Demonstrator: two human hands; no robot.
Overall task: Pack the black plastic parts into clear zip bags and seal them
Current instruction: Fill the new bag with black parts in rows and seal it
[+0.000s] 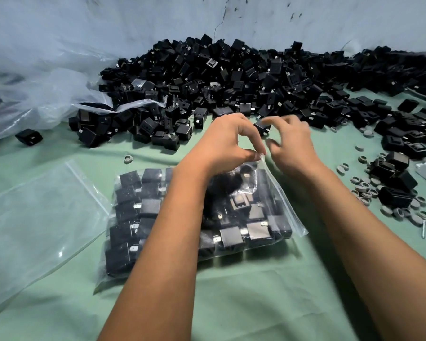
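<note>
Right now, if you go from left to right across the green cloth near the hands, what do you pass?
Empty zip bag → filled zip bag → left hand → right hand → grey rings.

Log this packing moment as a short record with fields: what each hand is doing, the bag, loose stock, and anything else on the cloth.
left hand: pinches top edge of filled zip bag
right hand: blurred, fingers spread, holds nothing, beside the bag's top corner
filled zip bag: packed with black parts, lying on green cloth
empty zip bag: flat, left of the filled one
loose black parts: big heap behind
grey rings: scattered at right
</note>
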